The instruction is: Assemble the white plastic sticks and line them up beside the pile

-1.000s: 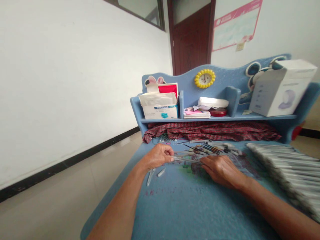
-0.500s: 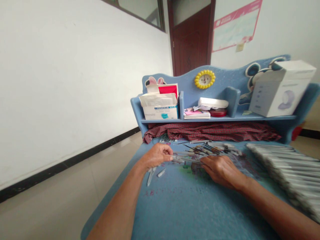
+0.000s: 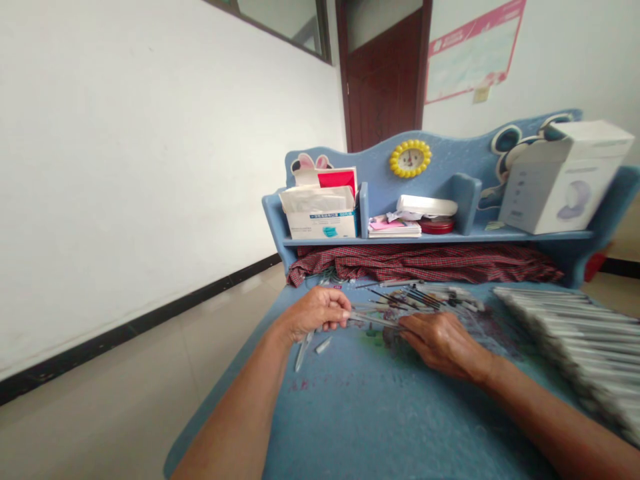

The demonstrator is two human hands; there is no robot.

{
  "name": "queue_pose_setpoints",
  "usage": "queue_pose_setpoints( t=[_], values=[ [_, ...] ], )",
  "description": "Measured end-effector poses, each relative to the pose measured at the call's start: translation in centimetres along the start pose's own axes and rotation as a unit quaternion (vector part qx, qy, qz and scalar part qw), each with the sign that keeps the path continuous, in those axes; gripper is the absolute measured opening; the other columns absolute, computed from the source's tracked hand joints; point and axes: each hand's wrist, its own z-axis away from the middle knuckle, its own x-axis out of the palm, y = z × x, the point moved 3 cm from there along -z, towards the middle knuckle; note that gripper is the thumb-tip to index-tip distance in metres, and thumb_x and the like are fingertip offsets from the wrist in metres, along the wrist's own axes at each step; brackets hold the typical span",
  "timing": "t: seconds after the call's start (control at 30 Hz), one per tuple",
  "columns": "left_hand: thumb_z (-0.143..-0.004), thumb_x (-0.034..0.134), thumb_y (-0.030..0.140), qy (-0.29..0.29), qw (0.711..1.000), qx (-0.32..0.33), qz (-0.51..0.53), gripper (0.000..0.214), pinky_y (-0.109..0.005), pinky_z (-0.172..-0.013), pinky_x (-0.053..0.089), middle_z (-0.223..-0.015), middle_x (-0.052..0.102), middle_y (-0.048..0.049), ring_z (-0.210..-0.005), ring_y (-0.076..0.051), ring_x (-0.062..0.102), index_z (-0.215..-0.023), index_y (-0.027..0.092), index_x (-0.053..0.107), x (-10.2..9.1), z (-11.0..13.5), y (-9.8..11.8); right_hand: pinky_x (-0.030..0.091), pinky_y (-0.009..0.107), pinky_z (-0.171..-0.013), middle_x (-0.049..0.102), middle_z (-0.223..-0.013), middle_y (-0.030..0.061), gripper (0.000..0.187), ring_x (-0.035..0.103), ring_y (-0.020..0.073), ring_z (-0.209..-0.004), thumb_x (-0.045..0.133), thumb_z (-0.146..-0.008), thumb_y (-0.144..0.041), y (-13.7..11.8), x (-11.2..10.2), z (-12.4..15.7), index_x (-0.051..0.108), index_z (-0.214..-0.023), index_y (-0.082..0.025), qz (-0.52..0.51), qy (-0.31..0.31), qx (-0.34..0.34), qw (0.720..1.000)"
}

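A thin clear pen barrel (image 3: 375,321) stretches nearly level between my hands over the blue desk (image 3: 350,420). My left hand (image 3: 320,312) pinches its left end with thumb and fingertips. At the other end, my right hand (image 3: 443,341) is closed on it, and its fingertips are partly hidden. Beneath my left hand lie a clear tube (image 3: 302,355) and a short clear piece (image 3: 323,345), perhaps a cap. Just behind the barrel, several dark thin pen refills (image 3: 420,297) lie in a loose heap among small parts.
A big stack of pale, pen-like sticks (image 3: 575,333) covers the desk's right side. Checked cloth (image 3: 425,263) lies bunched under the shelf (image 3: 350,242). On the shelf stand a mask box (image 3: 320,223), a red tin (image 3: 437,227) and a tall white box (image 3: 560,180).
My left hand has shifted slightly right along the barrel, its fingers now pinching closer to the middle. The right hand is almost in the same place.
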Motion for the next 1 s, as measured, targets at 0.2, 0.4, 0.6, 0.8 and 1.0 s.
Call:
queue_pose_setpoints(
  t=[0.2, 0.4, 0.6, 0.8, 1.0],
  values=[
    [-0.063, 0.065, 0.023, 0.051, 0.993, -0.002, 0.110, 0.015, -0.015, -0.036, 0.029, -0.051, 0.059, 0.0009, -0.037, -0.005, 0.046, -0.071, 0.012, 0.057, 0.2, -0.4, -0.1, 0.029, 0.024, -0.053, 0.061, -0.063, 0.0000, 0.023, 0.055, 0.0107, -0.055, 0.036, -0.090, -0.028, -0.6, 0.2, -0.1, 0.053, -0.077, -0.018, -0.037, 0.010, 0.017, 0.999],
    [-0.057, 0.070, 0.020, 0.051, 0.985, -0.005, 0.165, 0.019, -0.015, -0.035, 0.029, -0.049, 0.060, -0.0012, -0.036, -0.006, 0.047, -0.068, 0.011, 0.058, 0.5, -0.6, -0.3, 0.028, 0.026, -0.053, 0.059, -0.062, 0.0011, 0.023, 0.053, 0.0110, -0.054, 0.035, -0.090, -0.025, -0.8, 0.4, 0.1, 0.052, -0.077, -0.017, -0.011, 0.049, 0.005, 0.999],
    [-0.057, 0.071, 0.021, 0.054, 0.982, -0.001, 0.179, 0.019, -0.015, -0.034, 0.032, -0.048, 0.060, -0.0008, -0.034, -0.005, 0.045, -0.066, 0.010, 0.057, 0.8, -0.2, 0.5, 0.028, 0.026, -0.054, 0.058, -0.062, 0.0013, 0.025, 0.052, 0.0109, -0.056, 0.034, -0.091, -0.023, -0.9, 0.1, 0.2, 0.052, -0.075, -0.016, -0.010, 0.061, -0.002, 0.998],
    [-0.059, 0.070, 0.022, 0.046, 0.984, 0.006, 0.170, 0.019, -0.015, -0.034, 0.034, -0.049, 0.061, -0.0006, -0.033, -0.005, 0.046, -0.066, 0.010, 0.057, 1.1, -0.2, 0.7, 0.028, 0.026, -0.053, 0.057, -0.060, 0.0021, 0.026, 0.051, 0.0114, -0.054, 0.033, -0.091, -0.022, -0.9, 0.2, 0.2, 0.053, -0.074, -0.015, 0.001, 0.070, 0.005, 0.998],
    [-0.060, 0.069, 0.023, 0.041, 0.987, 0.010, 0.154, 0.018, -0.016, -0.033, 0.034, -0.049, 0.061, -0.0004, -0.033, -0.005, 0.046, -0.065, 0.011, 0.057, 1.2, -0.3, 0.6, 0.029, 0.025, -0.052, 0.059, -0.060, 0.0029, 0.026, 0.051, 0.0116, -0.053, 0.033, -0.090, -0.022, -1.2, 0.1, 0.1, 0.053, -0.074, -0.016, -0.014, 0.069, 0.012, 0.997]
  ],
)
